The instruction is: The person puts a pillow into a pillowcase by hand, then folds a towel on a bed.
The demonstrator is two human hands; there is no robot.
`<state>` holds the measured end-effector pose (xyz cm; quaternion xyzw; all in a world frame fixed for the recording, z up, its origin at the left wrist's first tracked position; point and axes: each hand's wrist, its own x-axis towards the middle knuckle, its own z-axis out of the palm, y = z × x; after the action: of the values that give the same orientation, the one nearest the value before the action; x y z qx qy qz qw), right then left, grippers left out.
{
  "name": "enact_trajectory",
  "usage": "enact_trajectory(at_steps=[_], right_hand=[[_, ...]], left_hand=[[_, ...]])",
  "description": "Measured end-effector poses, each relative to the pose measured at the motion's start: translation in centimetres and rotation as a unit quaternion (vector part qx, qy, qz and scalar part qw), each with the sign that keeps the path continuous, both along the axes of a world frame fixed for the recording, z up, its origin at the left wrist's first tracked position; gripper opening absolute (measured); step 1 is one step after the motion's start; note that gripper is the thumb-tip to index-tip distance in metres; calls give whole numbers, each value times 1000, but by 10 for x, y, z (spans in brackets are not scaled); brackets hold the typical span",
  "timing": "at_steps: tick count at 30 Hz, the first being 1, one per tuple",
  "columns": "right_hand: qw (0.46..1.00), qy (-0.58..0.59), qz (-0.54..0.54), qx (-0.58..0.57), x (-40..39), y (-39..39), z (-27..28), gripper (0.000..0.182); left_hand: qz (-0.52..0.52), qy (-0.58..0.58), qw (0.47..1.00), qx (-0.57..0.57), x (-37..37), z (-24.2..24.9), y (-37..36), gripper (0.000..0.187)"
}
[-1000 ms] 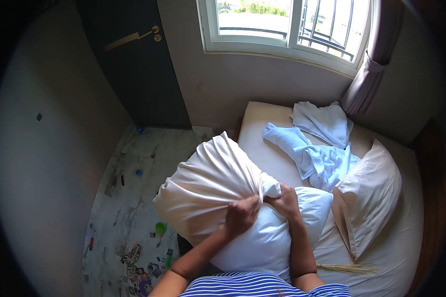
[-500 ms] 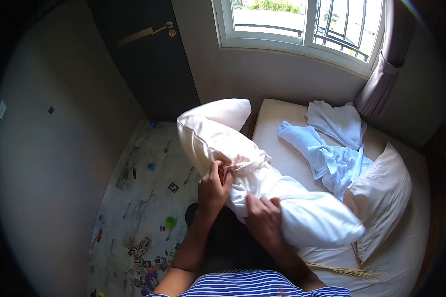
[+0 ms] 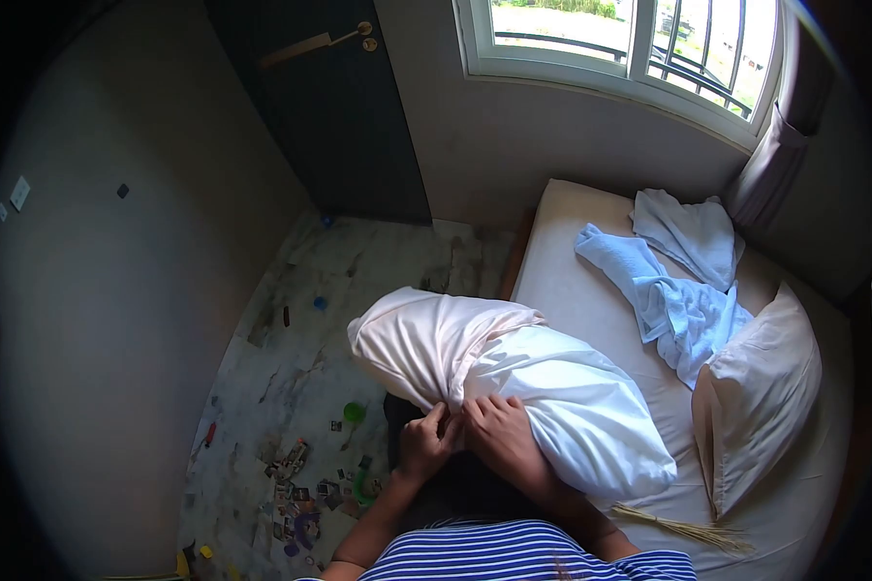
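Observation:
A white pillow [image 3: 581,407] is held up in front of my body, with a cream pillowcase [image 3: 431,339] covering its left part. The case's gathered edge runs across the middle of the pillow. My left hand [image 3: 429,443] pinches the case's edge at the near side. Right beside it, my right hand [image 3: 502,436] has its fingers closed on the same edge, against the white pillow. The fingertips of both hands are partly hidden in the folds.
On the bed [image 3: 576,290] lie a light blue cloth [image 3: 688,315], a white cloth [image 3: 688,232], another cream pillow [image 3: 761,397] and a bundle of thin straws [image 3: 683,528]. Cards and small toys [image 3: 300,504] litter the floor at left. A dark door [image 3: 329,116] stands beyond.
The pillow has dropped lower and its left end no longer flops upward. My right hand has moved left, close to my left hand, at the case's edge. The view has shifted slightly.

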<state>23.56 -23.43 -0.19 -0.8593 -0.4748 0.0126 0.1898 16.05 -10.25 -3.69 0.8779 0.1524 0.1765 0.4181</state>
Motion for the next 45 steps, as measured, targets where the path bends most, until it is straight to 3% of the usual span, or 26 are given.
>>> enact_trajectory(at_steps=[3,4,7,8,11,12,15,17,19,22,25,28,29,31,32,35,37,38,39,41,44,45], right_hand=[[1000,10,19,-16,-17,-49,59,59],[1000,-3,12,-24,-19,-61,72,67],[993,9,-88,-79,-19,-92,85,70],[990,-1,-114,-79,-18,-97,76,66],[974,99,-141,-151,-21,-99,57,58],[978,72,-122,-153,-23,-98,46,47],[971,94,-73,-209,-34,-96,-7,38],[978,124,-31,-166,-32,-106,-20,34],[980,184,-18,-77,-32,-117,-4,32],[979,198,-47,-14,-19,-130,14,40],[963,241,-104,52,-13,-130,18,36],[956,270,-110,34,-13,-124,9,33],[953,289,-96,-1,-15,-123,7,32],[949,307,-63,41,-22,-126,-10,32],[944,312,-65,90,-26,-130,-15,23],[893,349,-168,230,-17,-154,-18,17],[861,244,-311,321,18,-176,-45,18],[861,150,-365,321,44,-182,-52,17],[886,105,-383,239,74,-191,-61,21],[909,78,-387,137,124,-187,-80,32],[910,204,-357,49,172,-164,-143,42],[913,279,-298,22,185,-156,-168,45]], left_hand=[[31,54,992,110,-7,17,10,32],[53,51,994,85,-2,26,10,32],[65,18,986,151,15,4,15,33],[52,88,982,156,20,3,13,27],[-65,43,983,168,29,4,-6,20],[-192,-38,969,151,24,-6,-13,23],[-428,54,899,81,8,-21,-45,29],[-459,118,875,99,1,-14,-39,32],[-429,225,872,73,8,8,-27,43],[-243,207,945,71,28,15,-21,51],[-133,209,958,143,71,28,-35,52],[-127,185,947,229,113,-13,-46,43],[-148,176,949,214,117,-27,-48,40],[-195,154,950,187,123,-37,-55,33],[-245,111,951,150,114,-35,-58,24],[-322,-47,942,79,77,-33,-55,15],[-363,-34,929,55,54,-39,-49,18],[-372,-35,926,45,45,-41,-47,18],[-380,-37,924,34,39,-42,-45,18],[-381,-47,923,20,34,-40,-43,19],[-368,-55,928,13,30,-39,-39,21],[-361,-56,931,13,29,-39,-36,22]])
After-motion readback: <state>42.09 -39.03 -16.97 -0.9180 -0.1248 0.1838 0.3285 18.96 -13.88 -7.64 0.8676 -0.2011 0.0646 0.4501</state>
